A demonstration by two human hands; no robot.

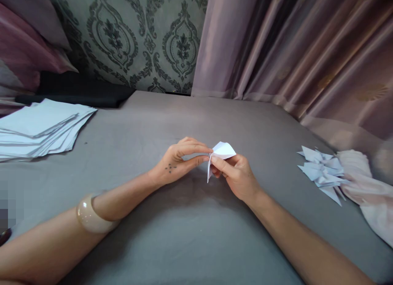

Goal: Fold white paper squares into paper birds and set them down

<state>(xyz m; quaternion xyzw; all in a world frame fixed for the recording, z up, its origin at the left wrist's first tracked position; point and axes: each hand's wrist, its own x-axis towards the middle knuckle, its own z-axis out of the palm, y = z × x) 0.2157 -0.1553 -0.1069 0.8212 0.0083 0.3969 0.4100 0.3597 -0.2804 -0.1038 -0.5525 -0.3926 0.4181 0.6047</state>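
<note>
A small folded piece of white paper [225, 149] is held up between my two hands over the grey surface. One flap spreads toward the upper right, and a narrow point hangs down. My right hand [238, 172] grips it from the right, thumb on the near side and fingers partly hidden behind. My left hand [181, 158] pinches the paper's left edge between thumb and fingertips. A pale bangle [89, 215] circles my left forearm.
On the left lies a stack of white paper sheets [46, 125], with a black folded cloth [89, 90] behind it. Several folded paper figures [325, 170] are piled at the right beside a pale sheer cloth [371, 191]. Curtains [260, 43] hang along the back right.
</note>
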